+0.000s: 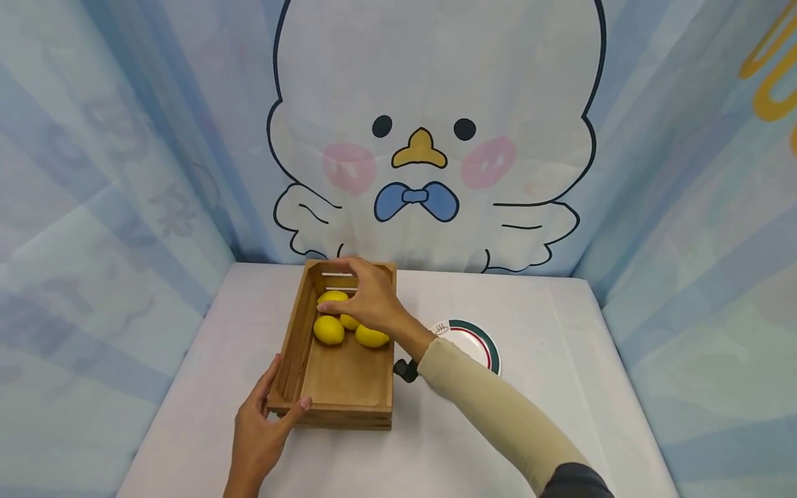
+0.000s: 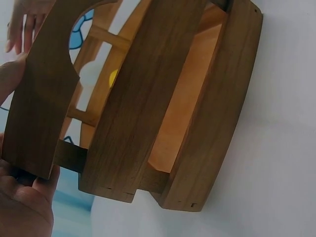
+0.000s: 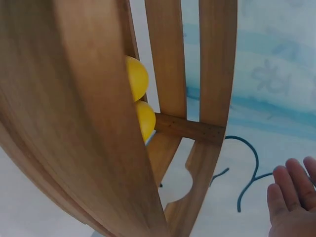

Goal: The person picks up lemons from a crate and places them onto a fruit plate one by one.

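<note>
A slatted wooden crate [image 1: 349,380] stands on the table, with several yellow lemons [image 1: 328,330] in its far half. My left hand [image 1: 261,422] grips the near left corner, its thumb over the front wall and its fingers along the left side. In the left wrist view, fingers and thumb of that hand [image 2: 24,207] straddle the top slat. Over the lemons hovers my right hand [image 1: 369,297], thumb and fingers spread apart with nothing seen between them. It covers some of the fruit. The right wrist view shows the right hand's fingers [image 3: 291,187] extended beyond the crate.
Right of the crate lies a white plate [image 1: 492,346] with a green and red rim, partly hidden by the right forearm. A small black object [image 1: 406,370] shows by the right wrist. Printed curtains [image 1: 436,69] enclose the white table [image 1: 560,387] behind and at both sides.
</note>
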Tool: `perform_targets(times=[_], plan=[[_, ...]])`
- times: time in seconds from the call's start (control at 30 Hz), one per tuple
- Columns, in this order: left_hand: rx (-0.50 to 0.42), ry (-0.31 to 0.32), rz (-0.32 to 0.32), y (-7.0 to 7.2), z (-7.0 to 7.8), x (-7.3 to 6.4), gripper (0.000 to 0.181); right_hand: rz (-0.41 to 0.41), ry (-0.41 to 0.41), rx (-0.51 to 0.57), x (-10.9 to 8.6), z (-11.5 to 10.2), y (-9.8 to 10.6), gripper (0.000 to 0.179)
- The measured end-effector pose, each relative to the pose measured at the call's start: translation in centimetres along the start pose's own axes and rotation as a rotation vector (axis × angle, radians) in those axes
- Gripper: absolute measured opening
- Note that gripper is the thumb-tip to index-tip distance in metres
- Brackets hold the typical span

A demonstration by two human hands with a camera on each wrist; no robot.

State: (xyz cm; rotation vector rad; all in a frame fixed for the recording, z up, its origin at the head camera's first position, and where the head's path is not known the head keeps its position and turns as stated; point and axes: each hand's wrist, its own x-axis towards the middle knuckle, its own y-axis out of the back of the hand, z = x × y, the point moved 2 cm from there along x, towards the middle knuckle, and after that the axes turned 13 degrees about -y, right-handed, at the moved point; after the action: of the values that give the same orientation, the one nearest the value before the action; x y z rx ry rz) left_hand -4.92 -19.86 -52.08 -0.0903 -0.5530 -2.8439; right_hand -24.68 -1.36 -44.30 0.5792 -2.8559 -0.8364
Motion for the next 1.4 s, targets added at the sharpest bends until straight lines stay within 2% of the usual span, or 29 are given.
perform_targets(times=[0.27, 0.5, 0.7, 0.93, 1.4], plan=[[0.017, 0.014, -0.007, 0.0, -0.2, 0.0, 0.094, -0.050, -0.012, -0.037, 0.7, 0.0, -1.0, 0.077], [0.018, 0.011, -0.002, 0.1, -0.3, -0.1, 0.092, -0.073, -0.023, -0.007, 1.3, -0.3, -1.5, 0.072], [0.006, 0.006, -0.002, 0.0, -0.3, -0.2, 0.091, -0.088, -0.021, -0.029, 1.7, -0.5, -2.1, 0.075], [0.019, 0.021, -0.004, 0.0, -0.3, -0.2, 0.094, -0.094, -0.068, -0.017, 2.5, -0.9, -2.5, 0.076], [0.008, 0.010, -0.013, 0.0, -0.3, 0.1, 0.093, -0.136, -0.104, -0.011, 4.1, 0.4, -3.5, 0.069]])
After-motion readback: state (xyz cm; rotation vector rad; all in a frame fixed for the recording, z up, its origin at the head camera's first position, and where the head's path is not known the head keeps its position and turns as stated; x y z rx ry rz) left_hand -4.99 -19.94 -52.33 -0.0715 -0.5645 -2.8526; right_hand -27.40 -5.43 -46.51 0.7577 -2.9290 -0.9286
